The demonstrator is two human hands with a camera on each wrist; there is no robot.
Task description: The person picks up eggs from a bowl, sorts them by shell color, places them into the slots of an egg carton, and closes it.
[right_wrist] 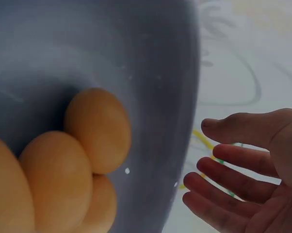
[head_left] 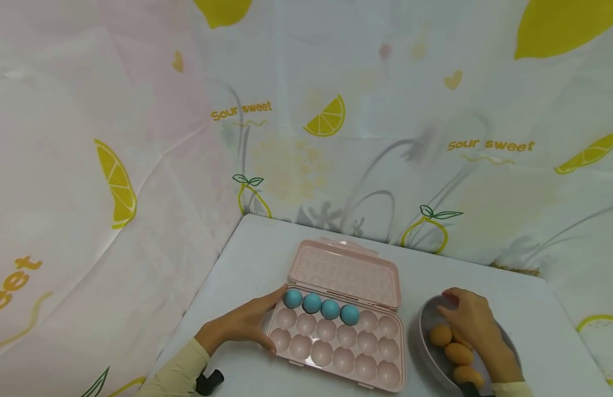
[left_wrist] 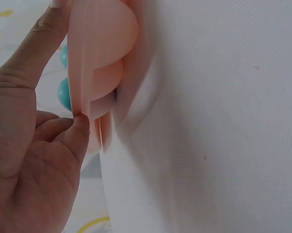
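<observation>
A pink plastic egg carton [head_left: 343, 361] lies with its lid folded back. Several blue eggs [head_left: 312, 303] fill part of its far row, starting from the left; the other cups hold nothing. My left hand [head_left: 246, 320] grips the carton's left end, thumb and fingers spread along its short side, with fingertips on the rim in the left wrist view. Over the grey bowl [head_left: 421, 331], my right hand [head_left: 472, 320] hovers near the far rim. Its fingers [right_wrist: 233, 187] are loosely bent around nothing. Several brown eggs [right_wrist: 98, 130] lie clustered inside the bowl.
The white table [head_left: 232, 253] ends at walls of lemon-print cloth [head_left: 296, 176] behind and at the left. The open carton lid [head_left: 346, 270] lies toward the back of the table. The bowl stands just right of the carton.
</observation>
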